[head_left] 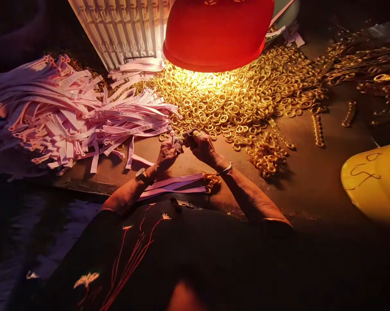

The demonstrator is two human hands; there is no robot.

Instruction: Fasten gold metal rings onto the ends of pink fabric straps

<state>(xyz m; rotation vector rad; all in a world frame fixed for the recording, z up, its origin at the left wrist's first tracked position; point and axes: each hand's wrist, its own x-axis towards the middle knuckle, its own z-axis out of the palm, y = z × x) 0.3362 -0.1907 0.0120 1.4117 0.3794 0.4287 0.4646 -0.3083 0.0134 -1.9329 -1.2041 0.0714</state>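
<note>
2 hands close, forearms converging

A dark brown surface is carrying a tangled pile of pink straps on the left, while a broad heap of gold rings is covering its far middle. A smaller clump of rings is lying nearer, two short gold strips are resting farther right, and a few straps with gold rings are lying near the near edge.
</note>
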